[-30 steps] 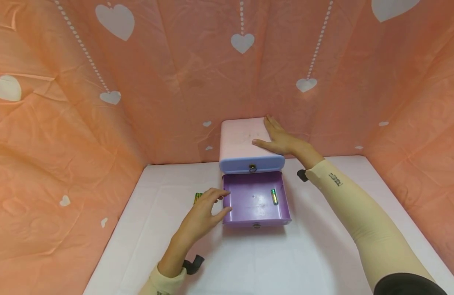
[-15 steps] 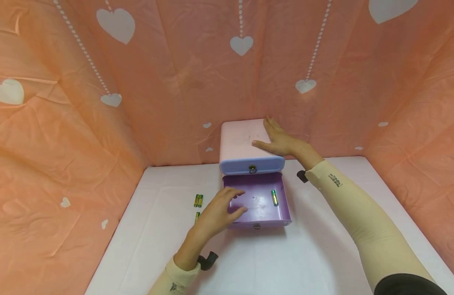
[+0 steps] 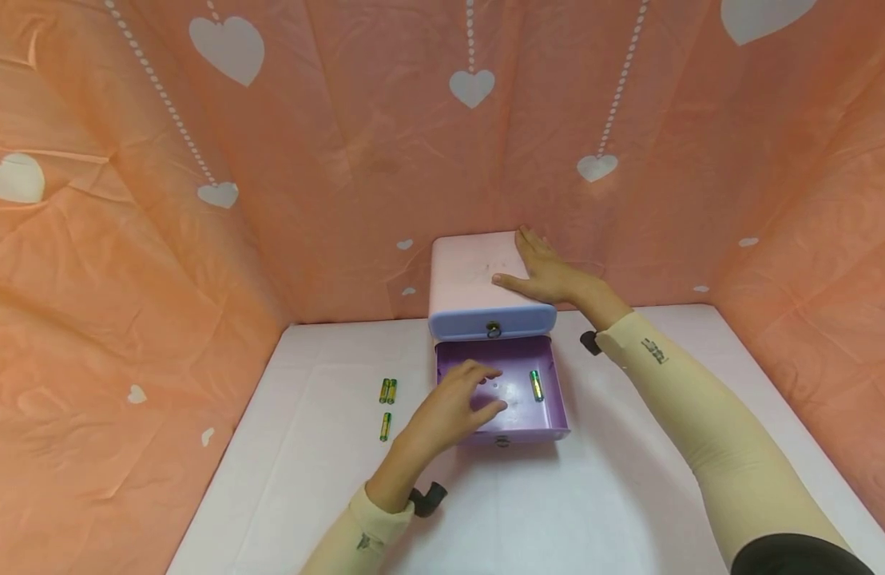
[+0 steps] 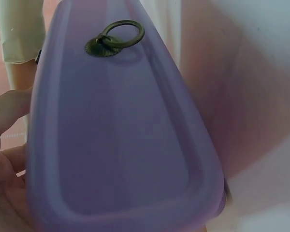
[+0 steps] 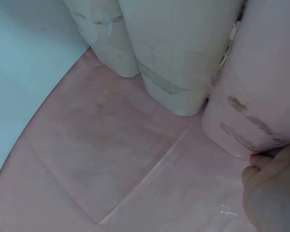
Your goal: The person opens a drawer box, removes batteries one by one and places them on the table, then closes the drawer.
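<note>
My left hand (image 3: 451, 409) reaches over the left part of a pulled-out purple drawer (image 3: 536, 435), thumb and fingers apart with nothing between them. One green-and-gold battery (image 3: 536, 386) lies inside, to the right of the fingertips. In the left wrist view the drawer front (image 4: 116, 130) with its brass ring pull (image 4: 125, 34) hides part of that hand. My right hand (image 3: 546, 273) rests spread on the pink top of a small drawer cabinet (image 3: 467, 267), its fingers reaching the back edge. Above the purple drawer is a blue drawer front (image 3: 457, 323), pushed in.
On the white table (image 3: 306, 447), left of the drawer, two batteries (image 3: 388, 390) lie side by side, with a single battery (image 3: 385, 426) nearer. An orange heart-patterned cloth (image 3: 371, 160) hangs close behind the cabinet. The right wrist view shows the cabinet's scuffed pale tiers (image 5: 169, 53).
My left hand has moved right, from the drawer's left edge to over its inside, uncovering the batteries on the table. The right hand and the cabinet stay put.
</note>
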A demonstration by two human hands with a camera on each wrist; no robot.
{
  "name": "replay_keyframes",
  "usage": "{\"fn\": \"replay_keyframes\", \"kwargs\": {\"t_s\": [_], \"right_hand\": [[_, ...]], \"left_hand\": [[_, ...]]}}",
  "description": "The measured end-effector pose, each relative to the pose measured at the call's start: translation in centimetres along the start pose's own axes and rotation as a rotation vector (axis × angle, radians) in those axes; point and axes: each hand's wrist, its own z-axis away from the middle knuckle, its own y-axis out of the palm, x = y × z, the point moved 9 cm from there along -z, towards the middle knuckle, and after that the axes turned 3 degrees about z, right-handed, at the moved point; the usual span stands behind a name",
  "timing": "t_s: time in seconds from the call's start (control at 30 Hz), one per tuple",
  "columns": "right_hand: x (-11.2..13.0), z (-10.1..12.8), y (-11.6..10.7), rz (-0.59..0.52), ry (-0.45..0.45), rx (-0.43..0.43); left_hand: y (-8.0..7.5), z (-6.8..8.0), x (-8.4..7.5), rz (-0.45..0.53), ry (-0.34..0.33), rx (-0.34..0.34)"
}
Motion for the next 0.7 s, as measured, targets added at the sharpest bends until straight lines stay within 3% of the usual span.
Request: {"fn": "replay_keyframes", "kwargs": {"t_s": [0.7], "right_hand": [[0.3,-0.1,-0.3,0.144,-0.01,-0.01]], "left_hand": [[2.8,-3.0,-0.3,-0.094,-0.078,0.083]]}}
